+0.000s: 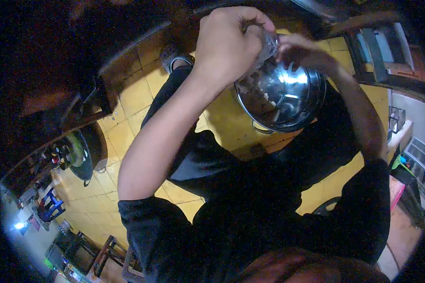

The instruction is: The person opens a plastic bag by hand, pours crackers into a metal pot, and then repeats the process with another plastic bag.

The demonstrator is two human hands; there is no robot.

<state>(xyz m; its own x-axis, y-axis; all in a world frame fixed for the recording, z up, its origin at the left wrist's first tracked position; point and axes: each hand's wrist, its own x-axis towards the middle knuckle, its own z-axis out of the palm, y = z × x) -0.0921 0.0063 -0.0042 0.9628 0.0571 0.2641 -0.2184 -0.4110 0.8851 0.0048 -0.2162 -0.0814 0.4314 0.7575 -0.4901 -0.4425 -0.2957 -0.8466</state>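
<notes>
My left hand [231, 45] is closed, thumb and fingers pinching a crumpled clear plastic bag [269, 45] up over the pot's far rim. Facing it from the other side, my right hand [304, 53] is slightly blurred, its curled fingers gripping the bag's edge. Below both hands a shiny metal pot [309, 106] with a loop handle stands between my legs. Small pale pieces [269, 96] lie inside on its left part, and light glares off the inner wall. The far side of the pot is hidden behind my hands.
Yellow floor tiles [134, 96] surround my legs. To the left are a large dark round pan [87, 160] and a blue stool [53, 203]. Wooden furniture [104, 254] stands at the lower left. At the right edge are a shelf [403, 127] and a pink item [396, 193].
</notes>
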